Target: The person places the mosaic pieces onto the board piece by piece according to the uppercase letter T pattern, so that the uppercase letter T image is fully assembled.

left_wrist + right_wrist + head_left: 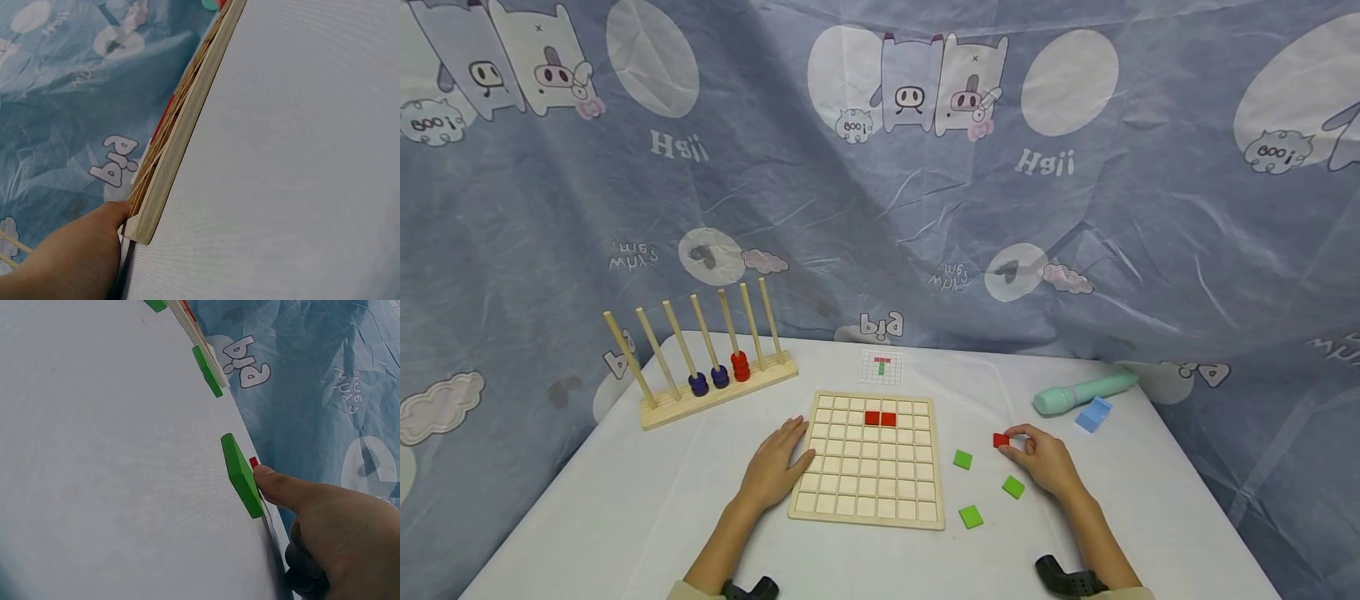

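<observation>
My left hand (772,468) lies with straight fingers along the left edge of a wooden grid board (868,527). In the left wrist view its thumb touches the board's corner. Two red square tiles (880,418) sit side by side in the board's upper part. To the right of the board, my right hand (1047,462) pinches another red square tile (1001,440) between thumb and fingers. From the right wrist only a sliver of that red tile (254,462) shows past the thumb. A green tile (1013,487) lies just below this hand.
Two more green tiles (962,459) lie between board and right hand. A small printed grid card (881,367) is behind the board. At back left stands a wooden peg rack (718,392) with blue and red beads. A mint-green cylinder (1082,392) and a blue block (1093,414) are at back right.
</observation>
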`<state>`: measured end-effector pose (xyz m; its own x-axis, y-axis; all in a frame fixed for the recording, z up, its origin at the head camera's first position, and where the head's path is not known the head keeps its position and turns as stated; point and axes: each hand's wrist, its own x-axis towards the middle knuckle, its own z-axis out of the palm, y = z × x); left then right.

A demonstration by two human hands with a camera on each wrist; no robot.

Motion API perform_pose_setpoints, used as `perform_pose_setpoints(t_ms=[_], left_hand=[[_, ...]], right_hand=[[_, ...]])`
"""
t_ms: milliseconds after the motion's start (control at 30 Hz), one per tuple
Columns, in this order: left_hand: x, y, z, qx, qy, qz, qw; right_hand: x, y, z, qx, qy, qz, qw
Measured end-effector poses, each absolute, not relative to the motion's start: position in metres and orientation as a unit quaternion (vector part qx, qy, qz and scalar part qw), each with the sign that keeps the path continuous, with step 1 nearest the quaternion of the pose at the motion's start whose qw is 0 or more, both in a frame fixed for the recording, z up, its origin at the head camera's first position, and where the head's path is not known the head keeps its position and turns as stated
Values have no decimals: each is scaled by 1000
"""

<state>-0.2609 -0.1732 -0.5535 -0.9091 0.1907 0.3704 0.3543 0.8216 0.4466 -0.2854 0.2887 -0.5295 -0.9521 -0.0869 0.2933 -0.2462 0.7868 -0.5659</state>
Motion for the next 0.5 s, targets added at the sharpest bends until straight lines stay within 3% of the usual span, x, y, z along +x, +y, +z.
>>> perform_pose_setpoints(t_ms=[500], left_hand=[[-261,-174,-554,-148,-940,-262,159]], right_hand=[[-293,238,-523,105,-928,332,130]])
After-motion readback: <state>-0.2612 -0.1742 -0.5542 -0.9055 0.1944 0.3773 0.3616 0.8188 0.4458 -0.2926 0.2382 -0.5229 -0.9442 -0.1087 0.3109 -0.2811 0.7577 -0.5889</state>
